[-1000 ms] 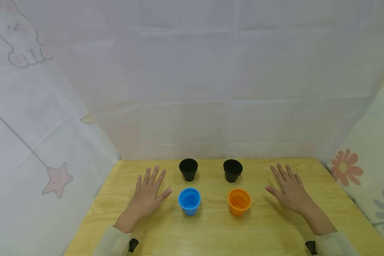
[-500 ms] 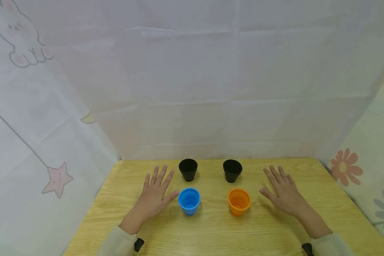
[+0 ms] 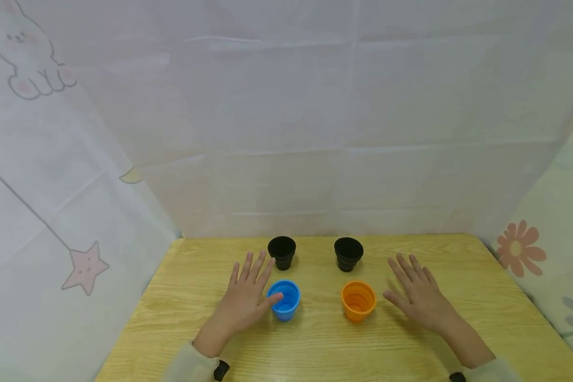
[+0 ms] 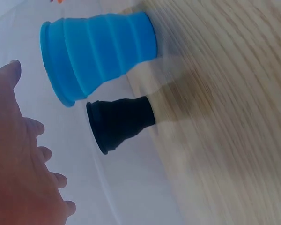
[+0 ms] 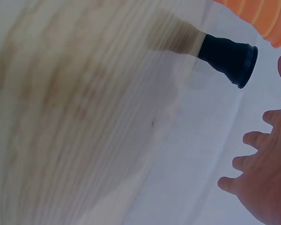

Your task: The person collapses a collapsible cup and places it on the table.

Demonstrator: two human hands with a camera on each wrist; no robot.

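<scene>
A blue ribbed cup (image 3: 285,310) stands upright on the table, mouth up. My left hand (image 3: 242,305) hovers at its left with fingers spread, the thumb crossing over its rim in the head view. In the left wrist view that hand (image 4: 23,159) is apart from the blue cup (image 4: 98,51). An orange ribbed cup (image 3: 357,307) stands to the right. Right of it, my right hand (image 3: 424,302) is held above the table, fingers spread, holding nothing. Behind them stand two black cups, a left one (image 3: 282,257) and a right one (image 3: 348,257).
The wooden table (image 3: 310,353) ends at the back against a pale hanging cloth (image 3: 286,185). Printed cloth also hangs at both sides, with a pink star (image 3: 86,268) at left and a flower (image 3: 520,248) at right.
My left hand has moved right, its thumb now over the blue cup's rim. My right hand has shifted slightly left toward the orange cup. All the cups stay in place.
</scene>
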